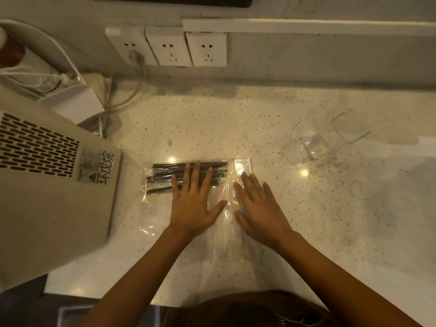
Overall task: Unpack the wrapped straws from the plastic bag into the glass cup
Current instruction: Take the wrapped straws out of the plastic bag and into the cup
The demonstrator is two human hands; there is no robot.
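the plastic bag (188, 223) lies flat on the speckled countertop (306, 220), near the middle and reaching toward the front edge. the wrapped straws (165, 172), dark and bundled, sit inside the bag at its far end, lying parallel to the back wall. the left hand (192, 204) rests palm down on the bag with its fingers spread, the fingertips lying over the straws. the right hand (258, 204) lies just beside it, also palm down and open, fingers loosely together, pressing the bag's right part where no straws show. neither hand pinches anything. the glass cup (337, 135) stands well apart from the bag, toward the back right of the countertop, empty. a beige appliance (47, 173) with a vented top fills the left edge, and three wall sockets (169, 47) sit on the back wall.
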